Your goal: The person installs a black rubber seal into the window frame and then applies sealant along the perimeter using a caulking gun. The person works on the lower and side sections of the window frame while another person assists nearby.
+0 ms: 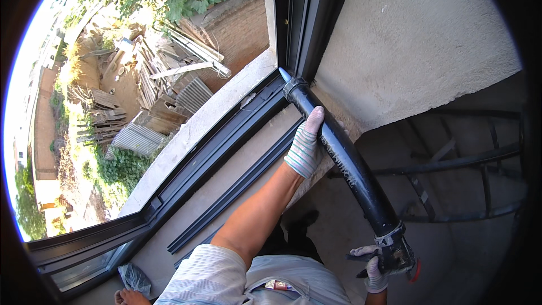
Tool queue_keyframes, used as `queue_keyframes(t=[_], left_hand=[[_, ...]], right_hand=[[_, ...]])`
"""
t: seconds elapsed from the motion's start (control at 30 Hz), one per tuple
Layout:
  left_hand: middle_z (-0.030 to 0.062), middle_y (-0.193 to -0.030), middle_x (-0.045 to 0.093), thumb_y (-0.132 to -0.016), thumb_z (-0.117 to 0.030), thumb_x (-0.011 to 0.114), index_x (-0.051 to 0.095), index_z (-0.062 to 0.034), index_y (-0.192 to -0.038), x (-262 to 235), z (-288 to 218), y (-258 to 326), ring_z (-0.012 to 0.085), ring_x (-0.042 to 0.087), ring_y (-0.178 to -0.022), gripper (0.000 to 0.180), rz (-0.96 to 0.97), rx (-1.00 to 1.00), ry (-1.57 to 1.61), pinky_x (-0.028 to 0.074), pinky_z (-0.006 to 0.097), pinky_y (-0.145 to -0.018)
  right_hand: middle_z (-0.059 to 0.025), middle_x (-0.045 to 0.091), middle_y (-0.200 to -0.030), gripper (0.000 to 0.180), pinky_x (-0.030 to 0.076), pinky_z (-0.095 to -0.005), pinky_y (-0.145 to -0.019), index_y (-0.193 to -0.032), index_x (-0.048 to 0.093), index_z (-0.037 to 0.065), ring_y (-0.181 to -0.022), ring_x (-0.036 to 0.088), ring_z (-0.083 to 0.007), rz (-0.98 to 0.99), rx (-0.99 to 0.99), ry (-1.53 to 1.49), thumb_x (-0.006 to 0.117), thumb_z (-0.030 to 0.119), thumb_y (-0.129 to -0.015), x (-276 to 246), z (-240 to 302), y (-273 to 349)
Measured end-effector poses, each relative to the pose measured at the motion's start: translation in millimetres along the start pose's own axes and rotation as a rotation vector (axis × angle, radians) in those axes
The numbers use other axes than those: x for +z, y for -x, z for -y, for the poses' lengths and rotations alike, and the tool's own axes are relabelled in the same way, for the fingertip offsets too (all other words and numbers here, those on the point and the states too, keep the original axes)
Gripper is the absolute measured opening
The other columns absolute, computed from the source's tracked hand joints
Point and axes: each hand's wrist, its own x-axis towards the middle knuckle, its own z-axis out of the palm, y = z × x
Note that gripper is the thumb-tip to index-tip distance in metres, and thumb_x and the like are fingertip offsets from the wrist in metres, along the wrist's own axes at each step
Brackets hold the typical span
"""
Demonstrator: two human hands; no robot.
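A long black caulking gun (361,169) slants across the middle, its pale blue nozzle (284,73) pointing up at the inner corner of the dark window frame (212,141). The nozzle tip is at or very close to that corner; contact is hard to tell. My left hand (307,142), in a white striped glove, is wrapped round the barrel near its front end, thumb on top. At the gun's rear end my right hand (374,268), also gloved, closes round the handle and trigger. Part of its fingers is hidden behind the handle.
Dark metal strips (240,186) lie along the sill. A rough grey wall (418,39) stands at right, above a ladder-like black metal frame (474,161). At lower left, another person's bare hand (132,297) is beside a clear plastic bag (134,279). Outside lie stacked planks (152,68).
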Motion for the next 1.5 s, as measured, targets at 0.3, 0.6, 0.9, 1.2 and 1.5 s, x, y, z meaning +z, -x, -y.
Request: queue_keyframes(t=[0.3, 0.6, 0.9, 1.2, 1.5], left_hand=[[0.0163, -0.095, 0.066, -0.085, -0.062, 0.074, 0.059, -0.0015, -0.107, -1, 4, -8, 0.0302, 0.068, -0.09, 0.066, -0.125, 0.059, -0.124, 0.059, 0.047, -0.088], [0.0125, -0.092, 0.066, -0.087, -0.058, 0.074, 0.06, -0.0043, -0.105, 0, 2, -6, 0.0253, 0.067, -0.085, 0.058, -0.198, 0.062, -0.197, 0.059, 0.042, -0.084], [0.0017, -0.088, 0.06, -0.093, -0.049, 0.073, 0.061, -0.0077, -0.105, 9, 2, -3, 0.0144, 0.056, -0.077, 0.044, -0.219, 0.064, -0.193, 0.051, 0.032, -0.076], [0.0017, -0.088, 0.059, -0.094, -0.048, 0.072, 0.062, -0.0074, -0.105, 7, -2, -3, 0.014, 0.055, -0.078, 0.043, -0.228, 0.061, -0.192, 0.05, 0.031, -0.076], [0.0018, -0.088, 0.06, -0.094, -0.047, 0.072, 0.062, -0.0073, -0.105, 11, -4, -2, 0.0135, 0.055, -0.078, 0.042, -0.246, 0.063, -0.202, 0.05, 0.031, -0.076]], right_hand=[[-0.0165, 0.071, -0.088, 0.062, 0.06, -0.0483, -0.087, -0.099, 0.062, -0.001, -0.089, 0.072, -0.031, -0.025, 0.046, -0.252, 0.07, 0.06, -0.089, -3, -15, 10], [-0.0124, 0.067, -0.085, 0.049, 0.06, -0.0528, -0.087, -0.099, 0.059, 0.004, -0.086, 0.069, -0.0271, -0.014, 0.121, -0.428, 0.074, 0.05, -0.091, 1, -9, 11], [-0.0114, 0.066, -0.085, 0.045, 0.059, -0.0527, -0.087, -0.101, 0.059, 0.005, -0.086, 0.067, -0.0264, -0.061, 0.1, -0.413, 0.073, 0.046, -0.093, 6, -4, 18], [-0.0113, 0.065, -0.087, 0.044, 0.059, -0.0535, -0.088, -0.102, 0.058, 0.005, -0.088, 0.067, -0.0264, -0.04, 0.129, -0.454, 0.073, 0.046, -0.093, 9, -3, 17], [-0.0104, 0.064, -0.086, 0.042, 0.058, -0.0527, -0.088, -0.101, 0.058, 0.007, -0.086, 0.065, -0.0258, -0.035, 0.132, -0.502, 0.072, 0.045, -0.094, 9, -3, 16]])
